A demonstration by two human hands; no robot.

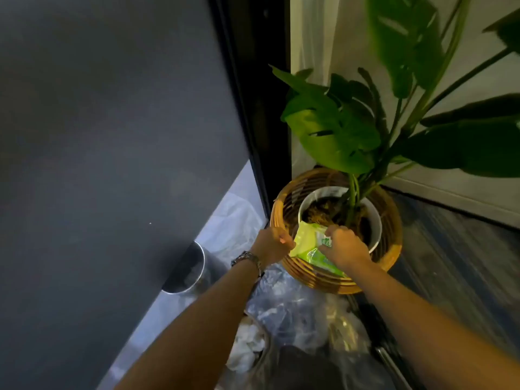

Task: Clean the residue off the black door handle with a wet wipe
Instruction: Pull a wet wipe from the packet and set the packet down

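Over planter (391, 220), left hand (273, 244) and right hand (347, 247) pinch wipe pack (306, 243), lettering illegible

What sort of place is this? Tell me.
Probably an indoor corner by a doorway: a dark grey door, a large-leaved green plant in a woven rattan basket, and a clear-plastic-lined waste bin.
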